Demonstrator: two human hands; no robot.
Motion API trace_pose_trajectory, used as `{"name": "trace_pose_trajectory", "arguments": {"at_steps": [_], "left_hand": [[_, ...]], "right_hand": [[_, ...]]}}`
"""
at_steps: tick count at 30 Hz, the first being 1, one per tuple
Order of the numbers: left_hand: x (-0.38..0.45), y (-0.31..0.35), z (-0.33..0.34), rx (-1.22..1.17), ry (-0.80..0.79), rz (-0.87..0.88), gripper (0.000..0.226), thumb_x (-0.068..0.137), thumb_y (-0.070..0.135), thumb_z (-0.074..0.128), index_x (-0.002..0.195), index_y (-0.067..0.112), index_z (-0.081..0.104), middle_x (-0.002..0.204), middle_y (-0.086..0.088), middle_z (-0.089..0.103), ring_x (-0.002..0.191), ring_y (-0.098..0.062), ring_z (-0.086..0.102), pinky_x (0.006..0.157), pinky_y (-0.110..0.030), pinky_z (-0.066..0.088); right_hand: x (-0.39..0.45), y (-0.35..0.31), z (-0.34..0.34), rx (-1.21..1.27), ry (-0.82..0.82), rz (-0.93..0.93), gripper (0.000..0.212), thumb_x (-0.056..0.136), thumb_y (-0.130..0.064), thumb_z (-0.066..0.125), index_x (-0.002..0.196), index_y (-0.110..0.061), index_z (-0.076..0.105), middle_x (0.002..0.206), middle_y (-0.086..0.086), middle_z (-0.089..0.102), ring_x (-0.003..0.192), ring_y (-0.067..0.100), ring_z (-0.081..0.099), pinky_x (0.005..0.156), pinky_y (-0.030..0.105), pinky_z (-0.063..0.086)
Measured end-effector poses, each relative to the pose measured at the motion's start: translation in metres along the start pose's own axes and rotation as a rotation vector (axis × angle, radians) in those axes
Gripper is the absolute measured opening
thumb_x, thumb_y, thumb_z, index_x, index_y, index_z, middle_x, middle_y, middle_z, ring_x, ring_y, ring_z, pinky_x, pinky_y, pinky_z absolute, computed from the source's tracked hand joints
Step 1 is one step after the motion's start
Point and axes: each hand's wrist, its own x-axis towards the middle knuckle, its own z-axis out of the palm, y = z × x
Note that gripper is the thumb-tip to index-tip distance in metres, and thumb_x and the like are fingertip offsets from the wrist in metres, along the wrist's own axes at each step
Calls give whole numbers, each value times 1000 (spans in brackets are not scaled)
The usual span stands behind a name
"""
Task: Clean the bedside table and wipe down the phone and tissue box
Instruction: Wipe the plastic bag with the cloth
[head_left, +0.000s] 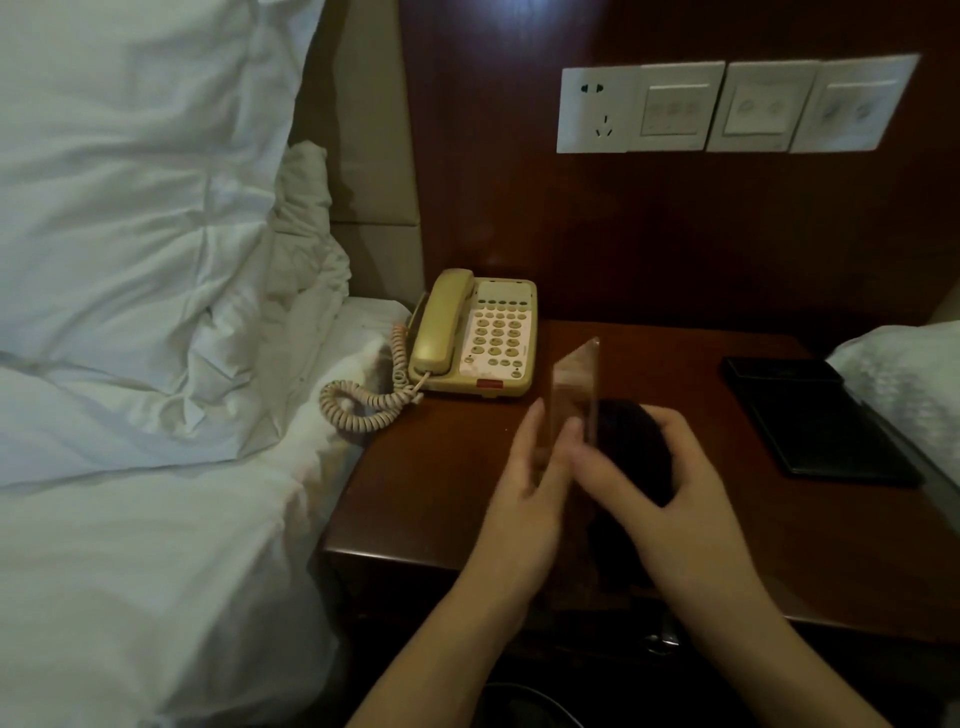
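Note:
A beige corded phone (474, 335) stands at the back left of the dark wooden bedside table (441, 467), and its coiled cord (363, 400) hangs over the left edge onto the bed. Above the table's front half, my left hand (524, 483) holds a clear plastic panel (576, 384) upright by its lower left side. My right hand (670, 483) grips a dark cloth (631, 441) and presses it against the panel's right face. A flat black box (815, 415) lies at the table's right side.
A bed with white bedding (145, 312) borders the table on the left. White pillow fabric (904, 384) overlaps the right edge. A row of white sockets and switches (727, 106) is set in the wooden wall panel behind.

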Motion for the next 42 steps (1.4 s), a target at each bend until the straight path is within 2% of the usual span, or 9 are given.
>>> {"name": "trace_pose_trajectory", "arguments": {"at_steps": [6,9,13,20,25,30,35,39,42], "left_hand": [[8,8,-20,24,113,59,24,102,31,56,121,21,66,98,-8,76,72,-15,70,62,-23,58],[8,12,-21,-107,-1,78,33,107,40,37,131,33,58,102,-15,77,79,-27,74,66,-32,61],[6,5,-16,-62,1,105,38,101,48,34,135,45,51,109,-13,77,92,-32,76,72,-36,64],[3,1,-19,143,130,211,47,105,42,36,104,19,77,94,-9,78,89,-24,75,77,-38,61],[-6,1,1,186,62,179,52,104,38,39,66,22,69,59,-1,69,53,-11,67,48,-24,53],[-3,2,-5,106,157,272,46,106,30,36,78,12,69,64,3,71,61,-3,67,55,-15,48],[-3,1,-7,106,135,261,49,95,49,39,96,16,77,74,-10,76,64,-22,72,55,-26,56],[-1,-1,-10,147,208,305,50,98,46,40,77,16,74,66,-8,71,63,-12,67,58,-24,50],[1,4,-14,82,261,296,53,99,46,40,92,9,76,76,-15,75,68,-20,72,60,-27,55]], "right_hand": [[18,12,-19,60,152,44,25,82,-32,71,105,-33,61,90,-16,70,80,3,70,60,23,56],[19,20,-21,-4,219,28,26,82,-33,73,102,-37,57,94,-12,67,82,-3,66,63,20,55],[18,32,-25,-563,321,-189,37,84,-50,64,113,-42,43,115,-21,41,101,-1,48,86,24,42],[11,23,-24,-934,-170,-521,31,90,-48,55,119,-39,48,121,-24,34,110,-3,39,88,16,39],[41,3,-12,-749,99,-474,35,87,-40,60,121,-30,60,116,-22,41,108,-1,45,86,11,36],[41,4,6,-834,-64,-517,35,90,-41,55,123,-32,56,123,-18,42,112,4,46,90,21,41],[46,13,-19,-757,233,-322,34,93,-36,59,126,-28,58,116,-18,39,110,8,50,84,16,38],[37,7,-8,-820,-91,-458,34,89,-40,57,123,-34,57,118,-27,36,108,-4,45,88,15,42],[30,12,-21,-729,-119,-389,30,87,-40,64,115,-44,56,115,-30,42,112,-9,47,86,12,44]]}}
